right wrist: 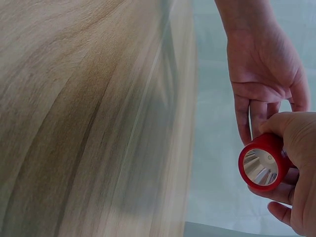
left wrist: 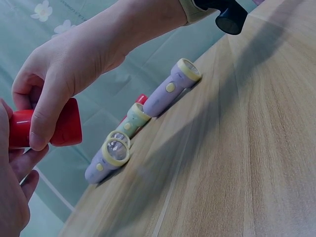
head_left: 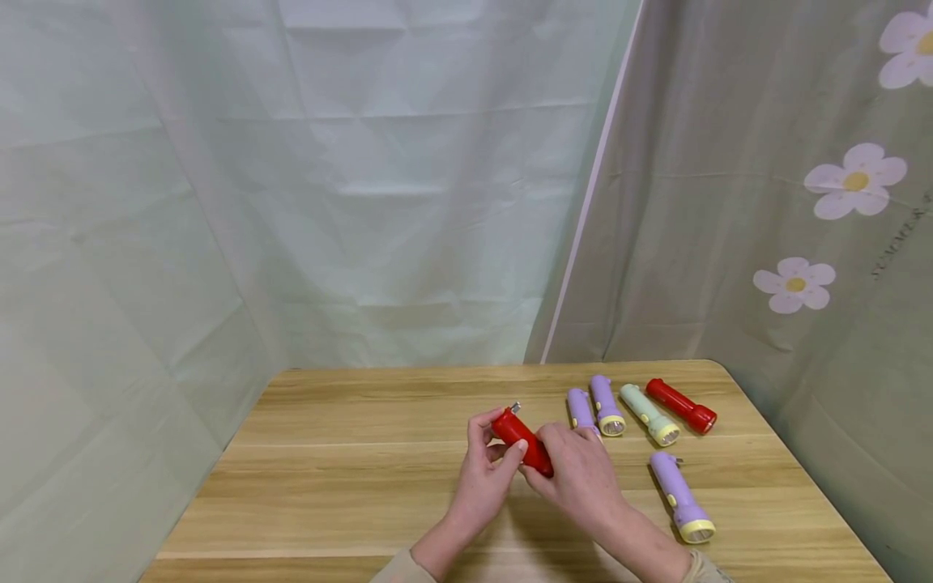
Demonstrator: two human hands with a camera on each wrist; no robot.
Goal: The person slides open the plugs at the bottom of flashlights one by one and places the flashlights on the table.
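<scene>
Both hands hold a red flashlight (head_left: 513, 429) above the table, its tail pointing up and away to the left. The left hand (head_left: 484, 478) grips the tail half between thumb and fingers. Beside those fingers, a small silver metal tab (head_left: 516, 407) sticks out of the tail end. The right hand (head_left: 583, 478) has its thumb and fingers curled round the head end, which it mostly hides in the head view. In the right wrist view the round clear lens (right wrist: 260, 168) with its reflector shows at the head.
On the table's (head_left: 328, 470) right side lie a red flashlight (head_left: 681, 406), a pale green one (head_left: 650, 414) and purple ones, including one nearer the front (head_left: 678, 495). Two purple flashlights (head_left: 607, 405) (head_left: 581, 409) lie just beyond the right hand. Curtains (head_left: 437, 202) hang behind.
</scene>
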